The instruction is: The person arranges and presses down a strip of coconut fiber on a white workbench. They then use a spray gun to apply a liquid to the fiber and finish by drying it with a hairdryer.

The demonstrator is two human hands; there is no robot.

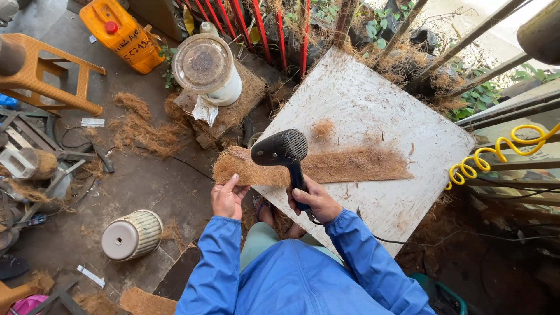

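My right hand (315, 201) grips the handle of a black hair dryer (281, 150), its round head held over the near left end of a long brown coir fibre strip (344, 165). The strip lies across a pale worn board (379, 111) that serves as a tabletop. My left hand (227, 195) pinches the strip's left end, which hangs past the board's edge. Both arms wear blue sleeves. The dryer's cord runs off to the right below my wrist.
On the floor to the left lie a ribbed white pot (132, 234) on its side, loose coir clumps (143, 131), a white container with a clear lid (207, 70), a yellow jerrycan (122, 35) and an orange plastic stool (44, 73). A yellow coiled hose (496, 154) hangs right.
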